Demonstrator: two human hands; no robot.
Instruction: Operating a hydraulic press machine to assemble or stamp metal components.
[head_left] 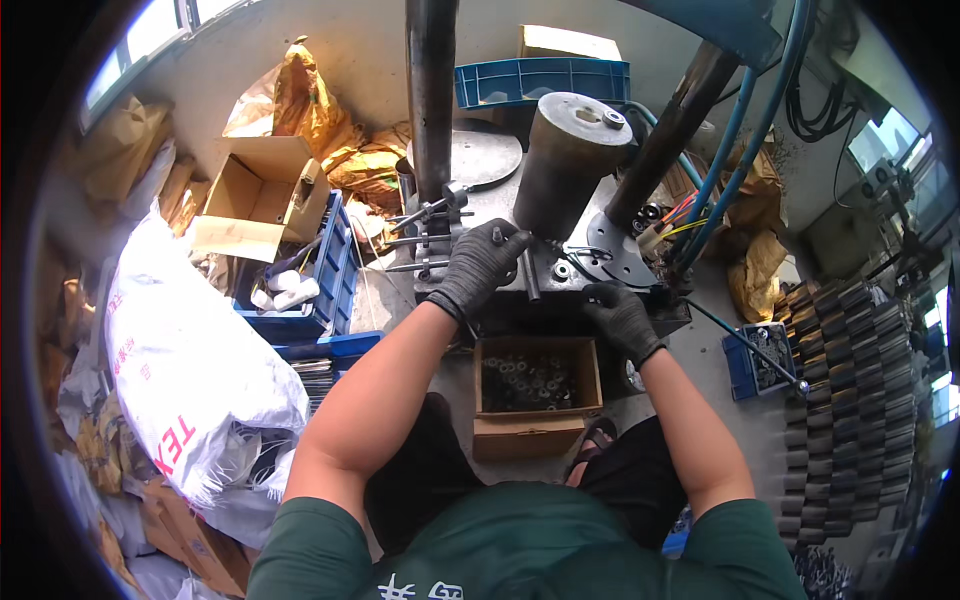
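Note:
My left hand [478, 266], in a grey knitted glove, is closed on a short metal pin [497, 236] whose end sticks up by the thumb. Just right of it a metal rod [530, 276] slants over the front edge of the steel press table [505, 203]. In a matching glove, my right hand [622, 318] is at the table's front edge with its fingers curled; anything inside them is hidden. A small bearing-like ring [562, 271] lies between the hands. Behind them stands a thick steel cylinder [567, 165], with another ring [613, 119] on its top.
Two press columns [432, 100] [665, 140] flank the cylinder. Below the table a cardboard box [537, 385] holds several rings. Blue crates [340, 270] and a white sack [190, 350] are on the left; blue hoses [735, 150] and stacked metal parts [850, 400] on the right.

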